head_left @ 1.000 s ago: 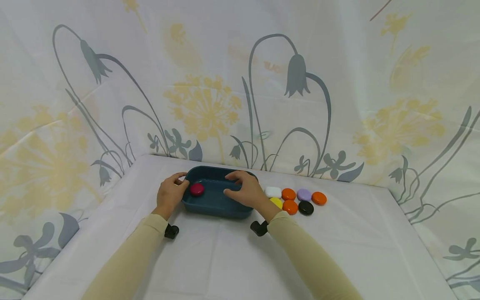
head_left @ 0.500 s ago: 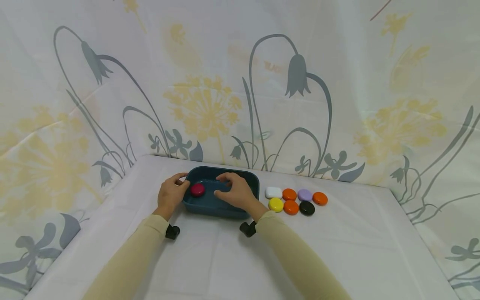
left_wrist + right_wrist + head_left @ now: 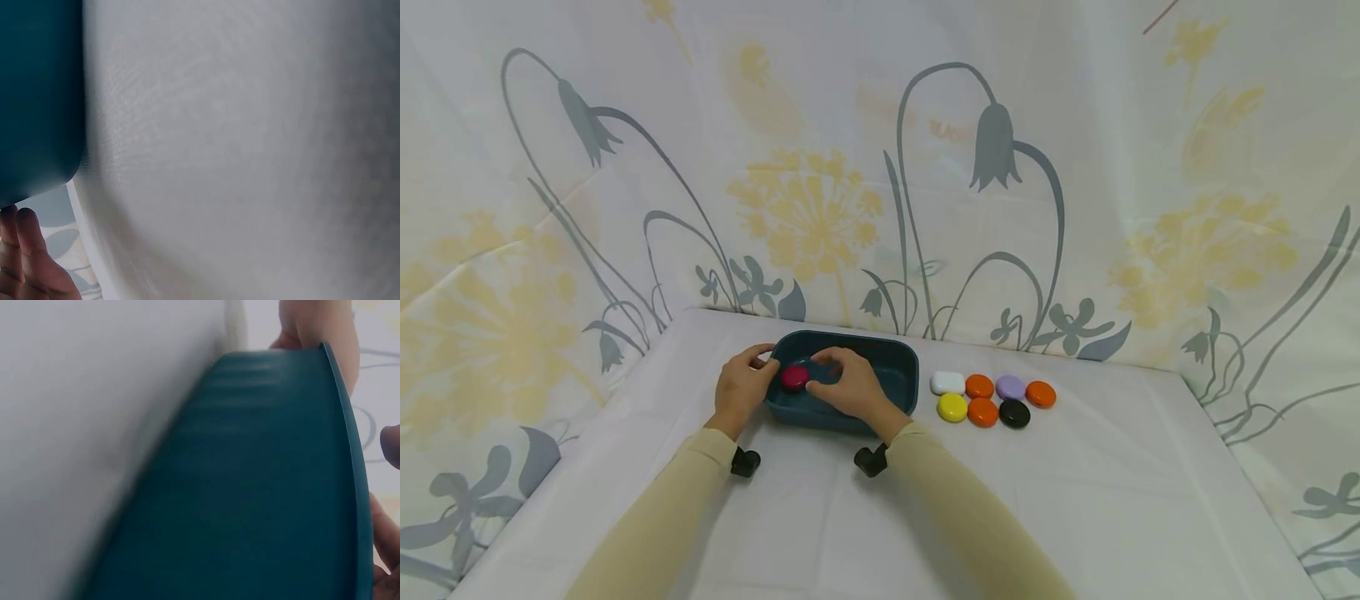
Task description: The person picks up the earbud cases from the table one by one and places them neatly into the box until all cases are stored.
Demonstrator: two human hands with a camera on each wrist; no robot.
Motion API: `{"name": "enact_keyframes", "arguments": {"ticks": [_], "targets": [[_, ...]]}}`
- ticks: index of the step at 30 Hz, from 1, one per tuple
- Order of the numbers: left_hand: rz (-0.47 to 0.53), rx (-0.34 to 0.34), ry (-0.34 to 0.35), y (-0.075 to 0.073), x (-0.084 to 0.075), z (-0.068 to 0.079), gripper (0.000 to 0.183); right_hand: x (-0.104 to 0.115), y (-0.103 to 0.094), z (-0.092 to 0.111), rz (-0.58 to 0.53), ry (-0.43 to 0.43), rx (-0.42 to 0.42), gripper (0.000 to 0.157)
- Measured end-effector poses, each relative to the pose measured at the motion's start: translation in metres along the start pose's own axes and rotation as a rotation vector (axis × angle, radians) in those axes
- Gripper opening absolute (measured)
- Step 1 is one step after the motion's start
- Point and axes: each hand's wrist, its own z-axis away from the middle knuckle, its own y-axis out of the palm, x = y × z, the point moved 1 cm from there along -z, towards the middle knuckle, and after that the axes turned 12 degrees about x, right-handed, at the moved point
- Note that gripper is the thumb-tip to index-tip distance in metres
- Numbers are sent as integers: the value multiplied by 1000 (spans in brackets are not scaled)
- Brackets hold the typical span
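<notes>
A dark teal rectangular tub (image 3: 897,379) stands on the white-covered table, with a glossy crimson disc (image 3: 794,377) inside near its left end. My left hand (image 3: 741,390) holds the tub's left end, thumb at the rim and fingers against the outer wall; the left wrist view shows fingertips (image 3: 30,228) touching that wall (image 3: 37,94). Over the tub's interior, my right hand (image 3: 852,390) has its thumb and fingers spread apart with nothing held, just right of the disc. In the right wrist view the tub's side (image 3: 244,475) covers much of the picture and hides the disc.
Right of the tub lie several pieces in two rows: white (image 3: 947,382), yellow (image 3: 952,407), purple (image 3: 1011,387), black (image 3: 1014,413) and orange (image 3: 1041,394) among them. A flower-printed cloth (image 3: 865,208) rises behind the table.
My right hand has moved left across the tub toward the crimson disc, uncovering the yellow piece and the tub's right end. The left hand stays at the tub's left end.
</notes>
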Motion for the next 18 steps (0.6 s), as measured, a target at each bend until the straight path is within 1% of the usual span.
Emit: {"name": "enact_keyframes", "arguments": {"ticks": [6, 11, 14, 18], "targets": [[-9, 14, -2, 0, 1, 2, 39, 5, 14, -8, -40, -2, 2, 40], [-13, 6, 9, -1, 2, 2, 39, 7, 23, -15, -34, 4, -8, 38], [-10, 0, 6, -1, 2, 2, 39, 8, 26, -19, -36, 2, -19, 38], [-7, 0, 7, 0, -1, 0, 38, 9, 25, -25, -78, -13, -47, 37]]}}
